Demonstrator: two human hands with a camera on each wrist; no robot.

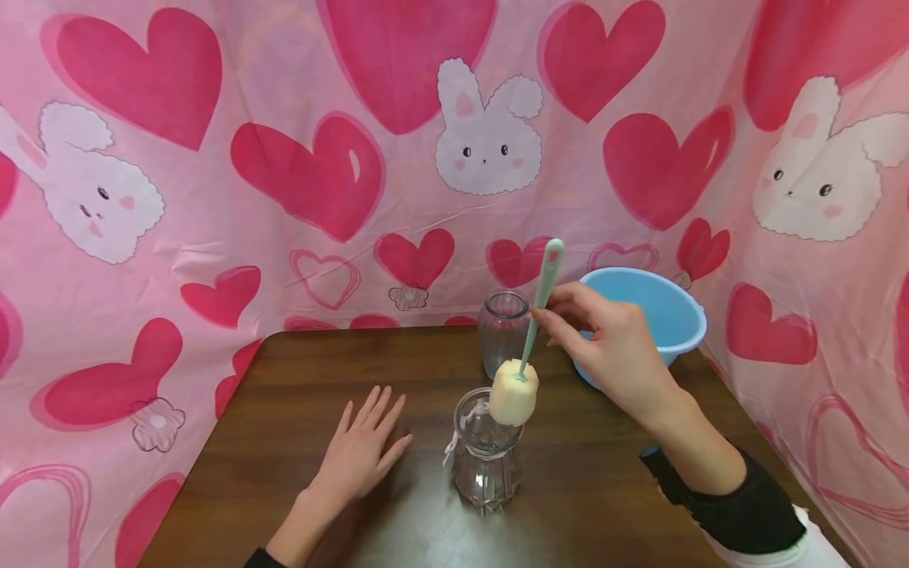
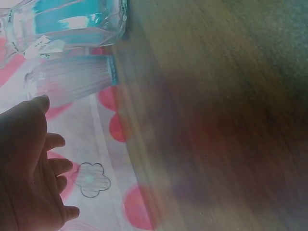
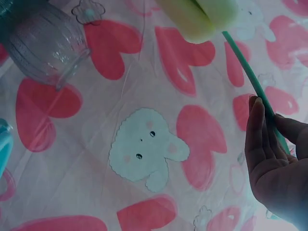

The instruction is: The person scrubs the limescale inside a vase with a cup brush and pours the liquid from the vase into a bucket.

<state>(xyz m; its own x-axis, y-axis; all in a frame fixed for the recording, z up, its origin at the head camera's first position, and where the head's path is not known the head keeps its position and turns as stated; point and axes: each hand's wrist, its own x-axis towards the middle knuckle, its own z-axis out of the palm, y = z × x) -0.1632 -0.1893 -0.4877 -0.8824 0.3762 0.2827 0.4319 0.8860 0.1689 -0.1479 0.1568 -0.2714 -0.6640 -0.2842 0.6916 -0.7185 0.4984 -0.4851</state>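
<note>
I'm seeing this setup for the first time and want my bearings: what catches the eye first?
A backdrop of pink hearts and white bunnies surrounds a dark wooden table. Near its middle, the right hand holds a mint-handled sponge brush at the mouth of a clear glass vase. The left hand rests flat beside it.

Left hand (image 1: 362, 451) laid flat, palm down, fingers straight and slightly spread, pointing away and a little to the right; thumb out to the right side. Left forearm bare, coming in from the lower edge, a sliver of dark cuff at the bottom. In the left wrist view, fingers relaxed, holding nothing.

Right hand (image 1: 612, 349) raised, wrist bent, fingers curled; thumb and fingertips in a pinching grip on a thin stem. Right forearm slanting up from the lower right, bare near the wrist, dark sleeve pushed back toward the elbow, white cloth beneath.
</note>
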